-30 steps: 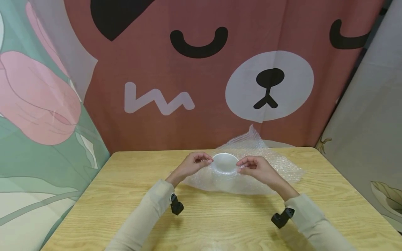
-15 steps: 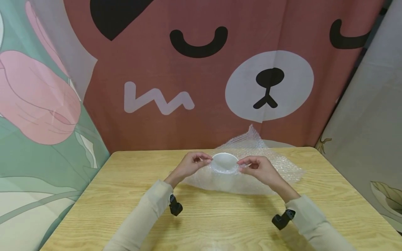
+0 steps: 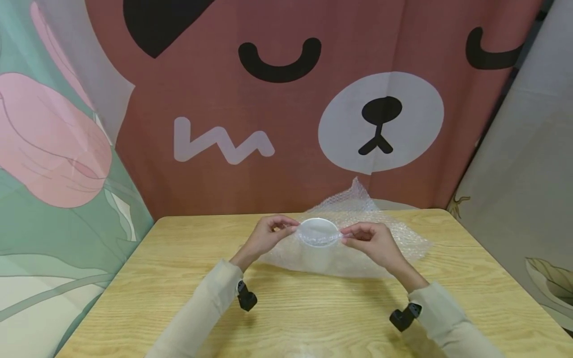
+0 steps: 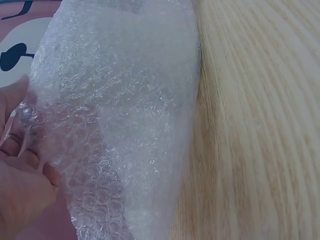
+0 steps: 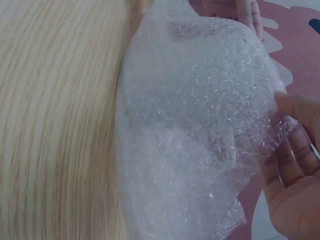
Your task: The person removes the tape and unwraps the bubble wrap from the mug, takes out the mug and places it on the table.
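Observation:
A white round-mouthed cup (image 3: 318,226) stands upright near the back of the table in a sheet of clear bubble wrap (image 3: 353,266). The wrap covers its near side, and a fold reaches over the front of the mouth. My left hand (image 3: 267,236) pinches the wrap just left of the rim, thumb against fingers. To the right of the rim, my right hand (image 3: 375,244) pinches the wrap in the same way. From both wrist views, the bubble wrap (image 4: 130,90) hides most of the cup, which shows only as a pale shape through it.
The light wooden table (image 3: 286,308) ends at a back edge close behind the wrap. A printed bear curtain (image 3: 215,184) hangs there, with further curtains at both sides. One peaked corner of the wrap rises against the back curtain.
The hands have drawn slightly apart, left hand leftward and right hand rightward. Between them the wrap now stretches over the front part of the cup's mouth.

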Action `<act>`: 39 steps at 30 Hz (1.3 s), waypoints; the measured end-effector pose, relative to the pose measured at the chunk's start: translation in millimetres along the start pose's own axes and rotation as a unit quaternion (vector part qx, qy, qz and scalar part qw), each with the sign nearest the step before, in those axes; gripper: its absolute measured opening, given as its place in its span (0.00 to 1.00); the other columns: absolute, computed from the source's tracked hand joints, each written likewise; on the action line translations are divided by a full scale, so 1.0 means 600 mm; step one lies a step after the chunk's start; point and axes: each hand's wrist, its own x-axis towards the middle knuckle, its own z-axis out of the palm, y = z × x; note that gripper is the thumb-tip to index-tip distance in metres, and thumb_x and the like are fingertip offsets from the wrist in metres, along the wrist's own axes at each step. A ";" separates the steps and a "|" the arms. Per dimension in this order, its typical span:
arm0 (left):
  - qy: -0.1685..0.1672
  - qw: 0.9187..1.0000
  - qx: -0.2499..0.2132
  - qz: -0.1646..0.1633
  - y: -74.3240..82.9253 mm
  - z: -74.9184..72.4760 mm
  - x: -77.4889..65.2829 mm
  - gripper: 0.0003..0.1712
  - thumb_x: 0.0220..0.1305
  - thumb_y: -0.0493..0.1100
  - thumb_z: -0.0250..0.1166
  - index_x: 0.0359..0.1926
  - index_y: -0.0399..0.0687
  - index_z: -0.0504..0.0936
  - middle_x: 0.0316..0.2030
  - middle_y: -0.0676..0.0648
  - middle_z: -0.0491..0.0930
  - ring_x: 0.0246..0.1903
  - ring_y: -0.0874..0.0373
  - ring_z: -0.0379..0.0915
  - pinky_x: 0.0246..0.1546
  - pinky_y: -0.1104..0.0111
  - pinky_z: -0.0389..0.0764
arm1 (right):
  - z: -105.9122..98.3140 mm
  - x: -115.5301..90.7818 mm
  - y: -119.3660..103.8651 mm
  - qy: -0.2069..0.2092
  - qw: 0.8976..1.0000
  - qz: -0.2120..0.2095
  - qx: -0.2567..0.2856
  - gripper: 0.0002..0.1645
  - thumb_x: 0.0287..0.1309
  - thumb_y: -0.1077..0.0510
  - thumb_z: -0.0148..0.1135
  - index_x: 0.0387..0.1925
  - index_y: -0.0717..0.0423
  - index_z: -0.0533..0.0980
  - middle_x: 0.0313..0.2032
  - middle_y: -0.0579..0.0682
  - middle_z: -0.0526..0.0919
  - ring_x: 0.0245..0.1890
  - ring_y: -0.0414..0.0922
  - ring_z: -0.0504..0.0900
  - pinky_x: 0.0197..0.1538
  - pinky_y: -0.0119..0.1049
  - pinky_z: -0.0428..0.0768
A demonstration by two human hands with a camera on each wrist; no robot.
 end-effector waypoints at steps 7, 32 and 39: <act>0.011 1.000 -0.016 0.005 0.004 -0.007 -0.005 0.15 0.64 0.40 0.66 0.50 0.38 0.83 0.38 0.47 0.83 0.36 0.56 0.76 0.35 0.68 0.77 | 0.001 -0.003 -0.005 -0.008 1.000 -0.029 -0.006 0.15 0.56 0.66 0.69 0.45 0.66 0.81 0.35 0.55 0.85 0.33 0.44 0.84 0.36 0.33 0.82; -0.067 0.996 -0.013 -0.050 0.032 0.001 0.002 0.15 0.66 0.41 0.65 0.51 0.42 0.83 0.39 0.48 0.83 0.31 0.55 0.78 0.38 0.50 0.79 | 0.008 0.009 -0.031 -0.076 0.994 0.061 0.042 0.23 0.58 0.57 0.69 0.53 0.63 0.78 0.46 0.56 0.82 0.39 0.52 0.82 0.45 0.47 0.81; -0.062 0.997 -0.009 -0.036 0.037 -0.007 -0.001 0.16 0.65 0.39 0.65 0.54 0.43 0.82 0.49 0.46 0.82 0.37 0.55 0.80 0.42 0.54 0.80 | 0.008 0.008 -0.035 -0.070 0.997 0.029 0.024 0.21 0.59 0.58 0.68 0.54 0.60 0.79 0.50 0.56 0.81 0.38 0.54 0.82 0.42 0.43 0.81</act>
